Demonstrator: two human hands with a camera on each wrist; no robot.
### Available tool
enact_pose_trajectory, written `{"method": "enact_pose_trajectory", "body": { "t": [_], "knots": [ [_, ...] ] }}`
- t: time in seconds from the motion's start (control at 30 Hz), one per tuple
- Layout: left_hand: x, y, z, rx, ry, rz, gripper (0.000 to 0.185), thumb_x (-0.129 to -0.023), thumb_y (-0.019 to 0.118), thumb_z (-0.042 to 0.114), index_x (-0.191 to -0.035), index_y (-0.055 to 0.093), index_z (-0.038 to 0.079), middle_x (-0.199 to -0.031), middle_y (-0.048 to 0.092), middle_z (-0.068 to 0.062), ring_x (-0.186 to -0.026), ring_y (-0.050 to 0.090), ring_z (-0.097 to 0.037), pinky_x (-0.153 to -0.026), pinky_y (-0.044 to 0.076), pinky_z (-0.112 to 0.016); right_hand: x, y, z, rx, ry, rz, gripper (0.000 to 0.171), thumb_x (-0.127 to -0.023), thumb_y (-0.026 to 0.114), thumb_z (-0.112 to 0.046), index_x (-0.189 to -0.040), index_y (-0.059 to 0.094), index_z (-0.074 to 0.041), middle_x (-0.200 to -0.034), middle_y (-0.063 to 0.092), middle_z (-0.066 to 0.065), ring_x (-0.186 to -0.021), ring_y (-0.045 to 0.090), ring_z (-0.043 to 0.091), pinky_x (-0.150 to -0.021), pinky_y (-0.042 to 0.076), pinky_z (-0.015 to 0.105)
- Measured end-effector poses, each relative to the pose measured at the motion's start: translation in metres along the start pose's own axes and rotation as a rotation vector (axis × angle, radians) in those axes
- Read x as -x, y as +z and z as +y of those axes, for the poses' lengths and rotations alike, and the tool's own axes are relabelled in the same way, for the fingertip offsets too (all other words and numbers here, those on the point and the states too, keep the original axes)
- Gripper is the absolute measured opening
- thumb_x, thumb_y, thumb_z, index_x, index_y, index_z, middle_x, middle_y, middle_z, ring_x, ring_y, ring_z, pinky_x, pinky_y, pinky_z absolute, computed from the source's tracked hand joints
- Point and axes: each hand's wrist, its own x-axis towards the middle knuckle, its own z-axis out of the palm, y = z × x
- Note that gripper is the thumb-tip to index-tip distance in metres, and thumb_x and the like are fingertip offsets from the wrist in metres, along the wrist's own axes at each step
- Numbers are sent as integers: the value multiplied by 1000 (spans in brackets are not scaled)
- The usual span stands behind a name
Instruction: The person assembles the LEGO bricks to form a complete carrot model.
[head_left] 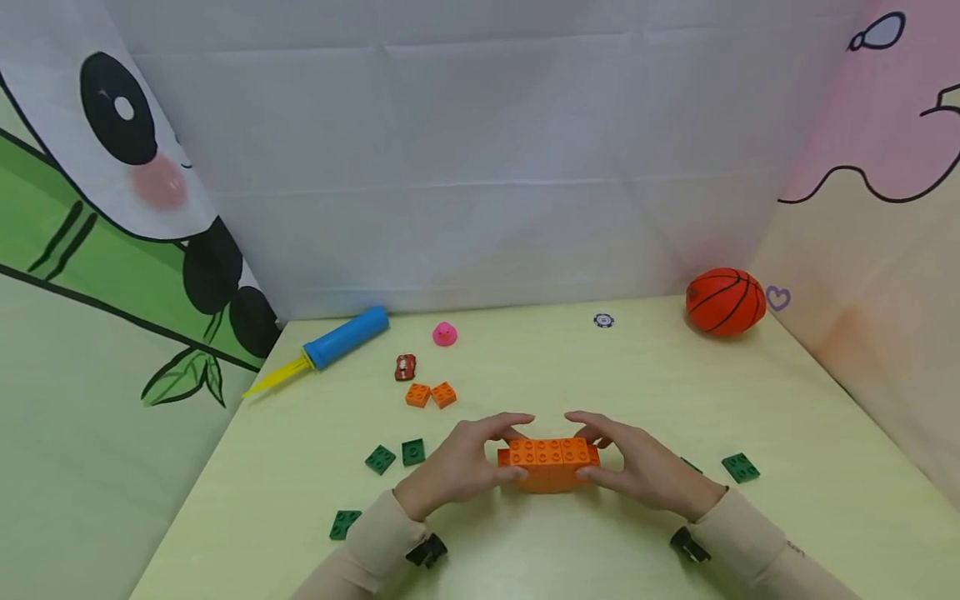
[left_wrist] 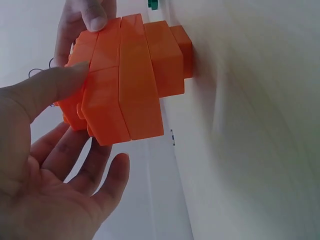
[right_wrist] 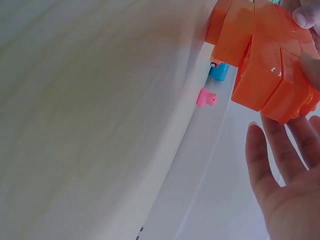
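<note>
Beige sleeves (head_left: 753,537) framed the near side, and just beyond, the left hand (head_left: 461,462) and right hand (head_left: 648,468) both pinched the orange block stack (head_left: 549,468) by its ends, thumbs near, fingers far, at the near middle of the worktop (head_left: 555,550). What a narrow foot it had! Wider above, it probably tipped easily, so a level, even squeeze looked best. A gap showed between layers toward the right end; firm pressure straight down, well centred, seemed safest.

A pump (head_left: 348,336) is lying at the far left of the table (head_left: 570,375). A duck (head_left: 445,334) is sitting to its right, beyond a car (head_left: 405,367). A chip (head_left: 603,320) is lying farther right, and a ball (head_left: 725,302) is resting near the far right corner.
</note>
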Motion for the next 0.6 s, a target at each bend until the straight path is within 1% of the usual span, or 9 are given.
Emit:
{"method": "enact_pose_trajectory", "body": {
  "t": [0.1,0.27,0.43,0.53,0.6],
  "knots": [
    [-2,0,-1,21,-19,-1,61,-86,79,29,-142,53,34,-114,70,13,-115,61,-18,-99,49,-51,0,-1,1,4,-1,0,68,-91,70,-44,-150,39,-30,-120,62,-13,-109,60,12,-93,53,49],
    [-5,1,-1,47,-32,-6,61,-87,78,27,-142,54,28,-114,70,11,-117,62,-20,-102,48,-49,-1,-3,0,19,-1,8,69,-92,70,-44,-151,39,-28,-120,62,-12,-109,60,13,-93,52,50],
    [-7,2,1,30,-38,-28,64,-89,76,24,-146,47,25,-116,67,10,-110,62,-15,-97,52,-42,0,-3,1,11,20,4,70,-91,71,-43,-151,38,-28,-120,62,-10,-109,60,15,-94,52,50],
    [-6,-1,0,18,-22,-54,67,-89,76,32,-148,43,27,-117,64,13,-109,60,-10,-98,52,-39,0,-3,0,5,55,-8,72,-90,74,-40,-151,38,-29,-121,62,-9,-110,59,16,-95,52,49],
    [-4,-5,-6,50,-18,-59,67,-88,76,39,-147,45,29,-119,65,12,-111,59,-9,-100,50,-38,0,-3,0,9,79,-14,73,-89,75,-39,-151,38,-30,-122,62,-9,-111,58,16,-95,52,48]
  ]
}}
